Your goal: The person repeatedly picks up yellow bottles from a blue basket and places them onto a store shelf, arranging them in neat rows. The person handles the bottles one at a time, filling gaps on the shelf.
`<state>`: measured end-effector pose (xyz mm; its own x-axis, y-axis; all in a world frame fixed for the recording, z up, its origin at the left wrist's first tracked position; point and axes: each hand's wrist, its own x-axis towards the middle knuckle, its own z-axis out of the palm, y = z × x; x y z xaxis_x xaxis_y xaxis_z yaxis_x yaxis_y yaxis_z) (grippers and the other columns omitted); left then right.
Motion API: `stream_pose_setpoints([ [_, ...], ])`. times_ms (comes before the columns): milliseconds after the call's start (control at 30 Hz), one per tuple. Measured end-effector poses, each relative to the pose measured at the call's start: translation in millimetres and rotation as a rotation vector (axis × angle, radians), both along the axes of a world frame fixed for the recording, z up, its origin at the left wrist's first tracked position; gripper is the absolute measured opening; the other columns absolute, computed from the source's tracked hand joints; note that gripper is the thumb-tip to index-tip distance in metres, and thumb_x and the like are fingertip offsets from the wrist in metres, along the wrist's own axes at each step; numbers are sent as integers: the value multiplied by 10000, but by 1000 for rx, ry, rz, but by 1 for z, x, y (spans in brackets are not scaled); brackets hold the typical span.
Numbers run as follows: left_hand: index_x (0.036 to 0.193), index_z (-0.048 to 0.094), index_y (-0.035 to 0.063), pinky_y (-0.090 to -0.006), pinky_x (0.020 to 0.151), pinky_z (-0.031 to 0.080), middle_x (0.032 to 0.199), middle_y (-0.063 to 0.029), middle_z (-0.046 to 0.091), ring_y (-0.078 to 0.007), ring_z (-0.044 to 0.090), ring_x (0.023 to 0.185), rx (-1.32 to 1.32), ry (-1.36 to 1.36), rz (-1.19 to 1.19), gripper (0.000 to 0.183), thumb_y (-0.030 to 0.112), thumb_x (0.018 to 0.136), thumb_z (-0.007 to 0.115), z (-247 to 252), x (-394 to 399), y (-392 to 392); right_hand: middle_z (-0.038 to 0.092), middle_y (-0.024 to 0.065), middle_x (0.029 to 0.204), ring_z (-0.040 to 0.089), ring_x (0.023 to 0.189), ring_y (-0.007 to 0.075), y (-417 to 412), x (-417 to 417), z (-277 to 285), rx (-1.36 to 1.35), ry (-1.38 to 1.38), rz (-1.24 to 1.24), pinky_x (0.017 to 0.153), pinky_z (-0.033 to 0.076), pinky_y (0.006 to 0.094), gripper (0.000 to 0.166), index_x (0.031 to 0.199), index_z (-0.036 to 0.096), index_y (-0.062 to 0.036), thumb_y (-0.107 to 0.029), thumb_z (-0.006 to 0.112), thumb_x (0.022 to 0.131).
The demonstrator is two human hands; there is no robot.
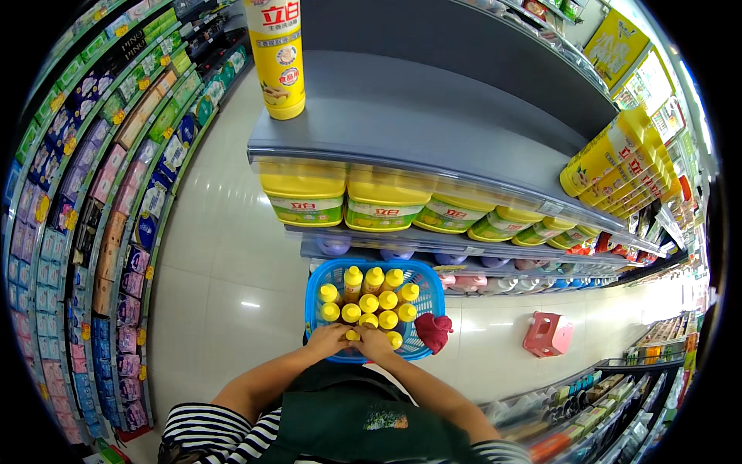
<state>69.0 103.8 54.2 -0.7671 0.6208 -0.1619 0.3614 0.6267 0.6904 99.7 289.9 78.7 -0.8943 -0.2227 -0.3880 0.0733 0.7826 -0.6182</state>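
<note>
A blue plastic basket (pixel 432 276) in front of me holds several bottles with yellow caps (pixel 368 303), standing upright. My left hand (pixel 329 341) and my right hand (pixel 372 342) meet at the basket's near side, both on one yellow-capped bottle (pixel 352 335) between them. Their fingers partly hide it. A dark red cloth (pixel 433 332) hangs over the basket's right rim. Above, one yellow dish soap bottle (pixel 281 64) stands upright at the left end of a grey shelf (pixel 406 110).
Yellow bottles (pixel 623 165) stand in a row at the shelf's right end. Large yellow jugs (pixel 385 200) fill the shelf below. A pink plastic stool (pixel 548 334) is on the tiled floor (pixel 232 290) at right. Shelves of packaged tissues (pixel 116 232) line the left.
</note>
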Motion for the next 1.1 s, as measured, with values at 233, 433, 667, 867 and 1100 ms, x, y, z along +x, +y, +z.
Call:
stream_pose_setpoints([
  [233,1160,666,53,-378,753,554,971,-155,703,-328,683,863,149,-40,71,441,293,802,759,106,-36,-10,671,224,1100,674,966,403,7,-16,61,-190,191,-51,824,546,462,720,1287,499,-68,-353,844,722],
  [433,1216,620,38,-338,809,547,988,-106,696,-184,678,908,272,-48,24,429,219,853,758,272,-92,-14,698,183,970,705,837,303,14,-71,205,-361,341,-53,754,557,365,723,1245,576,-3,-374,870,698],
  [667,1242,567,-9,-346,867,539,1057,-145,684,-245,688,964,486,340,-105,516,142,801,787,480,-124,-5,716,121,1042,690,933,178,20,-129,407,-605,675,-22,838,567,330,645,1262,587,11,-239,872,741],
  [867,1303,556,8,-321,924,519,1122,-88,678,-177,660,1034,505,527,-105,473,75,864,717,566,-175,-6,723,105,935,683,869,157,17,-185,510,-584,880,43,778,556,312,521,1091,660,34,-342,847,782],
  [1100,1238,623,35,-365,861,536,1060,-158,705,-270,693,957,471,796,41,443,175,838,750,564,-244,0,713,97,959,682,850,161,18,-265,512,-531,905,22,732,546,320,555,1110,663,13,-381,847,765],
])
